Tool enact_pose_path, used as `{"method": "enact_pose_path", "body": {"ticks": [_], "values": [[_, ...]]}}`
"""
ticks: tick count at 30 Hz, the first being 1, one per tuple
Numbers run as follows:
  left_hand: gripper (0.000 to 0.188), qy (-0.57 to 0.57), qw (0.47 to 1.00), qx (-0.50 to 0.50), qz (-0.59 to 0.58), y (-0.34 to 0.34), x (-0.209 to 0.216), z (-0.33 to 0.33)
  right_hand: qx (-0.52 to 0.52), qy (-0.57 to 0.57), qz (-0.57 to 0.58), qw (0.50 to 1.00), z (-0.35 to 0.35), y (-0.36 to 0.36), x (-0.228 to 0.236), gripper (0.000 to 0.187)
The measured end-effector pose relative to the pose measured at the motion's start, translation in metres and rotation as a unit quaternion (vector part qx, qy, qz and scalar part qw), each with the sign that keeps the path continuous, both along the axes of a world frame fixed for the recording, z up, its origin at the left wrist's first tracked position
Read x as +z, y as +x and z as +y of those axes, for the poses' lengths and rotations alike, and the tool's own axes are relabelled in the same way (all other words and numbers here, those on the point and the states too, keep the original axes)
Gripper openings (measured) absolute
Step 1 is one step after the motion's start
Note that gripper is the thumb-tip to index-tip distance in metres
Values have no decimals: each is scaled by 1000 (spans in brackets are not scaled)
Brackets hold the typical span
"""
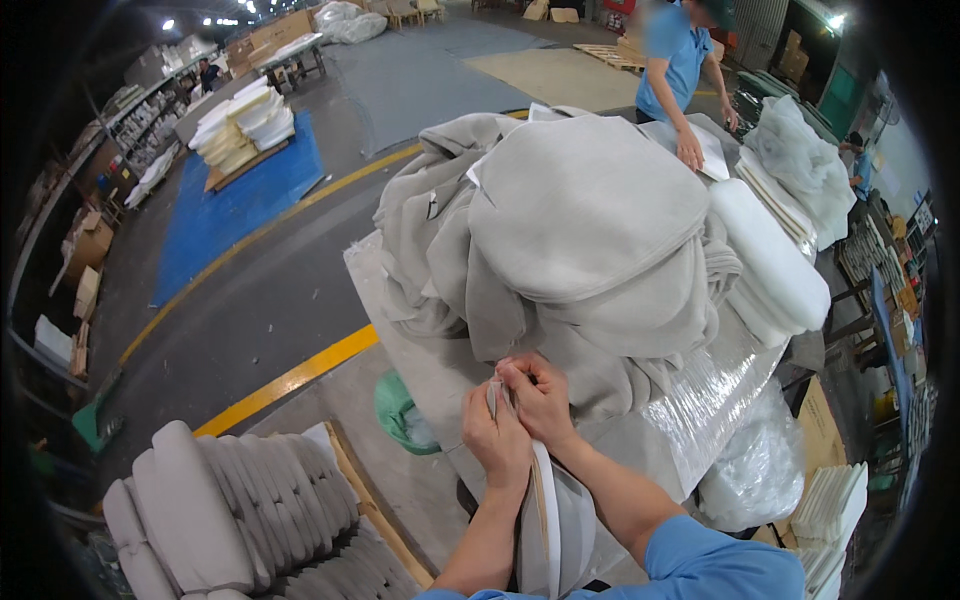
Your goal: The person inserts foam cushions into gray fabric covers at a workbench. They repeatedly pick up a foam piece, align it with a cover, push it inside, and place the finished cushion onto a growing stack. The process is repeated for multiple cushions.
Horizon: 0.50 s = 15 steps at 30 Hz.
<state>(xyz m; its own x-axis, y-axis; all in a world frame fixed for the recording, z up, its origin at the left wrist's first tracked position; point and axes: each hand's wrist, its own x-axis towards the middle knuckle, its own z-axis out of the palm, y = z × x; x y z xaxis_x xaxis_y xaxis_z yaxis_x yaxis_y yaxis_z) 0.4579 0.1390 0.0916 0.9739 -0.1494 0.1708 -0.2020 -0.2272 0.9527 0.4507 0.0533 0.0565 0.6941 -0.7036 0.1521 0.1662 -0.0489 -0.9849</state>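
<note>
Both my hands meet at the near edge of a table, pinching one end of a grey fabric cushion cover (573,520). A white foam pad (541,515) shows along the cover's opening, running down between my forearms. My left hand (494,440) is closed on the cover's edge. Beside it and slightly higher, my right hand (540,398) is also closed, fingertips pinching the same end. Exactly what lies between the fingertips is too small to make out. Just beyond my hands rises a large pile of grey fabric covers (590,210).
Stacked grey cushions (230,500) stand at lower left. A green bag (402,412) hangs at the table's (430,350) left edge. White foam pads (765,260) lie at the right, near clear plastic wrap (750,465). Across the table a co-worker in blue (680,75) handles a white sheet.
</note>
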Motion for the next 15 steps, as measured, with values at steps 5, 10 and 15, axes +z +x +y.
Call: {"method": "enact_pose_path", "body": {"ticks": [5, 10, 15], "values": [[13, -45, 999, -15, -21, 6, -3, 2, -11, -47, -54, 997, 0, -2, -7, 6], [10, -69, 997, -30, -15, 7, -6, 16, 6, -82, -74, 994, 8, -6, 2, 4], [14, -71, 995, -62, -33, 7, -14, 28, 21, -129, -80, 988, 9, -11, 11, 4]]}}
